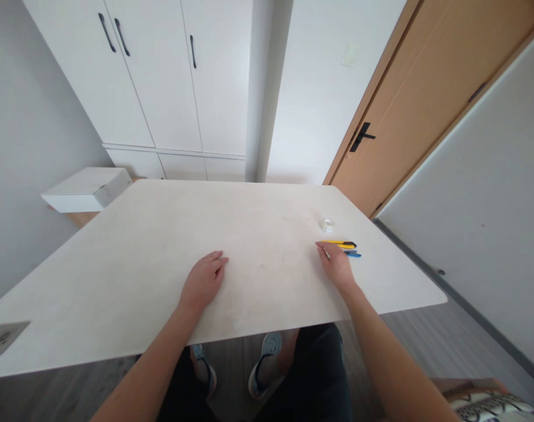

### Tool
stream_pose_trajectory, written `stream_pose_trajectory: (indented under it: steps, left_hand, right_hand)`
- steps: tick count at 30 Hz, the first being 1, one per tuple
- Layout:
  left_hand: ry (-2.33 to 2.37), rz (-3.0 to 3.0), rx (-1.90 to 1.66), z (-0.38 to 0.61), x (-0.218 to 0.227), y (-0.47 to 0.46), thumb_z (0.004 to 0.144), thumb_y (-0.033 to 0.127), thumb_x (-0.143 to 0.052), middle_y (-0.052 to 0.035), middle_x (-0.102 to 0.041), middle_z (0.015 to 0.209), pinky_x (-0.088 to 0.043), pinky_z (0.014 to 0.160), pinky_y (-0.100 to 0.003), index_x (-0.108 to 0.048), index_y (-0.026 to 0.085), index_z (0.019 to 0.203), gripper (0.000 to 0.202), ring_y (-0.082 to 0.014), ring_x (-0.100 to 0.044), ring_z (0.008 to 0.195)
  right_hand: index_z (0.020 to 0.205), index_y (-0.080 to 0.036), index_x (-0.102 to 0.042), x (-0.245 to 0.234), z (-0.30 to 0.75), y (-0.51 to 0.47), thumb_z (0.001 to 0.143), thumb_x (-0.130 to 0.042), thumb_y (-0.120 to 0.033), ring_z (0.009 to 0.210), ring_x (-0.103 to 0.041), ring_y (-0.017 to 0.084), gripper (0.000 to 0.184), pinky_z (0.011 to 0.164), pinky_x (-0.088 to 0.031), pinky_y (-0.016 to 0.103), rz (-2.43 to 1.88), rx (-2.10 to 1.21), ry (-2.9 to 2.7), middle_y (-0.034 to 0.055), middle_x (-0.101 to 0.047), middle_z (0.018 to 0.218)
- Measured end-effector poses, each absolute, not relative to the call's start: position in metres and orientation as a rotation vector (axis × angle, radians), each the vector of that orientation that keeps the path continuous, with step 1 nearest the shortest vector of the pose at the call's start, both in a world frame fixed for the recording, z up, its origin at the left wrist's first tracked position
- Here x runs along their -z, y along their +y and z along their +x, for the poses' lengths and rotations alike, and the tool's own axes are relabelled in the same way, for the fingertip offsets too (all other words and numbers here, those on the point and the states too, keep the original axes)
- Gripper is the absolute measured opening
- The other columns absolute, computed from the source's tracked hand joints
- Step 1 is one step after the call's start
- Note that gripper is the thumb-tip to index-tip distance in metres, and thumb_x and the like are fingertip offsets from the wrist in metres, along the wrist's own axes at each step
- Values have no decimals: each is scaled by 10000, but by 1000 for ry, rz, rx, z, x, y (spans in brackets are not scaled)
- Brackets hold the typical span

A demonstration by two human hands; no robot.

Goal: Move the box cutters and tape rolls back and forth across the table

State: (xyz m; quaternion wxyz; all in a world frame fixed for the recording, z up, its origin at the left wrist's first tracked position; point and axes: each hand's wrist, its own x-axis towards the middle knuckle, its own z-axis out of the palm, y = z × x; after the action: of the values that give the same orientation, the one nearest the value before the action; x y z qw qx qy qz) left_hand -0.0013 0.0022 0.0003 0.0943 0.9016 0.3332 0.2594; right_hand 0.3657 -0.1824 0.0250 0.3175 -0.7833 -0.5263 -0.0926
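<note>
My left hand (204,279) lies flat on the pale table (139,258), palm down, fingers stretched and together, holding nothing. My right hand (336,262) rests on the table to the right, fingers extended, its fingertips beside a yellow and black utility knife (342,244) and a blue pen-like tool (353,254) lying just past it. Whether the fingers touch them I cannot tell. A small roll of clear tape (327,225) sits a little farther back.
A grey card or paper (3,337) lies at the table's near left corner. White cupboards (161,76) stand behind, a white box (87,189) at the left, a wooden door (425,99) at the right. My legs and shoes show under the table's near edge.
</note>
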Motion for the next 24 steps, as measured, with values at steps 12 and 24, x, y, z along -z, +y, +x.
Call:
stream_pose_trajectory:
  steps: [12,24]
  left_hand:
    - [982,2677,-761,-1,5,6,964,293,-400,-122,-681,1306,-461,1120,-444,-748,164,1147,414,-262,-625,1230]
    - [1001,2651,-729,-2,1,5,944,301,-397,-96,-687,1300,-465,1117,-464,-752,195,1128,414,-264,-622,1237]
  right_hand:
    - [1100,-253,-738,-41,461,-231,870,-565,-168,1121,-646,267,300,991,-499,406,-2446,143,-1794,93,-710,1183]
    - [1171,-245,-620,-57,469,-193,914,-514,-178,931,-676,229,286,852,-513,342,-2550,-71,-1716,67,-728,1058]
